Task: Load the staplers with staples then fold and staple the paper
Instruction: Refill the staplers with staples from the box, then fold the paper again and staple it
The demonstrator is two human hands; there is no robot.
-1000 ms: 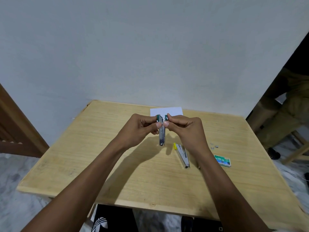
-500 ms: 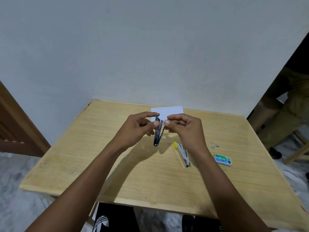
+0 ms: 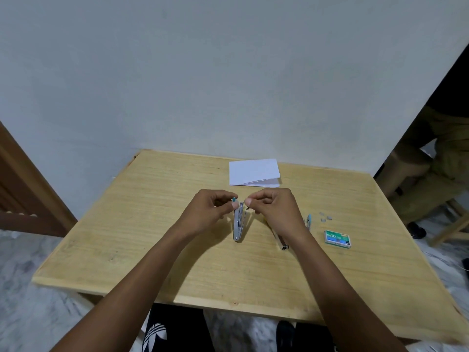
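A brown door frame (image 3: 28,189) stands at the far left, beside the pale wooden worktop (image 3: 152,224). The left grip (image 3: 210,210) is clenched on the upper end of a stapler (image 3: 237,224), thumb and fingers pinching it just under its teal tip. The stapler stands nearly upright near the middle of the worktop, its lower end down on or just above the wood, and it is spread open in a narrow V. Behind it, toward the wall, lies the folded white paper (image 3: 253,172), flat and apart from both hands. The right grip (image 3: 275,212) is pinched at the top of the stapler's thinner arm; whether it also holds staples is too small to tell. A second stapler (image 3: 282,243) lies under that wrist, mostly hidden. Just right of it lies a small light-blue piece (image 3: 309,220), then a few loose staples (image 3: 326,217) and a green staple box (image 3: 337,239). A seated person (image 3: 441,158) is at the far right.
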